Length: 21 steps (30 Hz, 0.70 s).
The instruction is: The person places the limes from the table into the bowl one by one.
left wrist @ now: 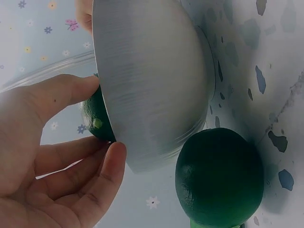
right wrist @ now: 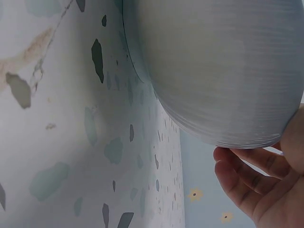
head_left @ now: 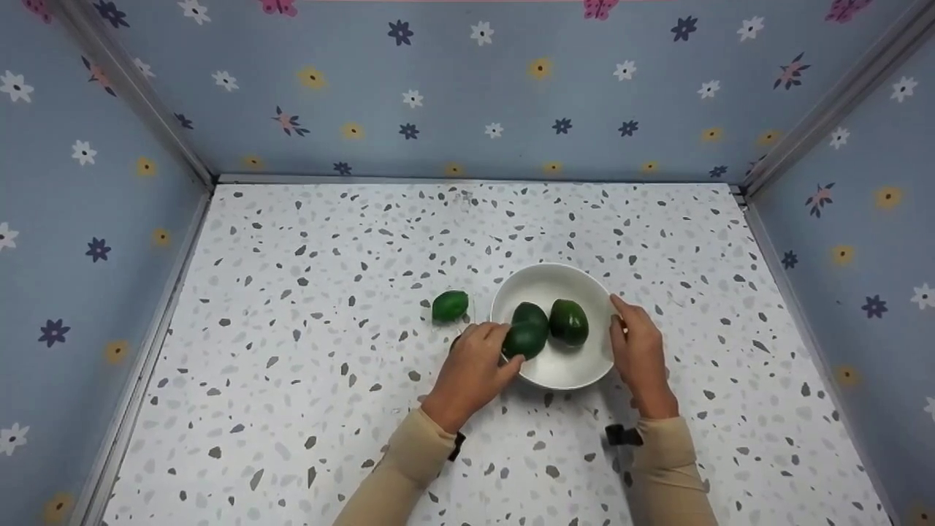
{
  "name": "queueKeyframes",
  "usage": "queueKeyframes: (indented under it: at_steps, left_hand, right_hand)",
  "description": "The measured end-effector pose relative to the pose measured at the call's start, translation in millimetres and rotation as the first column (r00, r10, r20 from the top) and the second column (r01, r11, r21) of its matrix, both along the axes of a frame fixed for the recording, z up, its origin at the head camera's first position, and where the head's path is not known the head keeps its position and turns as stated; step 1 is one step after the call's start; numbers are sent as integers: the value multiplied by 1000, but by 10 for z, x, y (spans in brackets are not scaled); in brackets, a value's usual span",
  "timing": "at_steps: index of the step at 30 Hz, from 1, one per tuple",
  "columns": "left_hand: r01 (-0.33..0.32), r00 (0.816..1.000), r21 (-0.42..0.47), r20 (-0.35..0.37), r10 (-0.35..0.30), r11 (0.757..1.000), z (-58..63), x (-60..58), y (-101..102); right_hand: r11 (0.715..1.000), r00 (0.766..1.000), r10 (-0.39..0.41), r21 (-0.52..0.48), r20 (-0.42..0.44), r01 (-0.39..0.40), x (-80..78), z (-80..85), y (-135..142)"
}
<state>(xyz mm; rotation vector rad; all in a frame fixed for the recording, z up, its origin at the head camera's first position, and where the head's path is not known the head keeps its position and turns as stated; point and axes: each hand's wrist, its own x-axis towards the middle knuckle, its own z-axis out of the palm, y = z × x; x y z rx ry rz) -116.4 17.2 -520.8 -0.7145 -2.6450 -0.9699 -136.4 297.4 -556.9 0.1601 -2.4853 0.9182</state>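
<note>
A white bowl (head_left: pixel 555 283) stands on the speckled tabletop, a dark green fruit (head_left: pixel 570 323) lying in its right half. At the left rim my left hand (head_left: pixel 471 369) grips another dark green, avocado-like fruit (head_left: pixel 525 340) between thumb and fingers. Part of a further dark green fruit shows just behind it inside the bowl. On the opposite side my right hand (head_left: pixel 641 351) holds the bowl's wall, fingertips against its outside in the right wrist view. Beside the bowl, a round dark green fruit (left wrist: pixel 218 178) sits on the table, mostly hidden by my left hand in the head view.
A smaller, brighter green fruit (head_left: pixel 450 306) lies left of the bowl, with what looks like clear wrapping around it. Flower-patterned blue panels (head_left: pixel 475 95) wall the table at the back and both sides.
</note>
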Motion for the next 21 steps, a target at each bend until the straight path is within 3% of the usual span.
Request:
queueKeyframes:
  at_steps: [8,21]
  left_hand:
    - [-6,999,42,-44,8,999,5,-4,-55]
    - [-16,999,81,-41,19,997,40,34,-138]
  right_hand:
    - [1000,1000,4,22,-26,-3,5,13,4]
    - [1000,1000,-8,23,1,8,4,0,2]
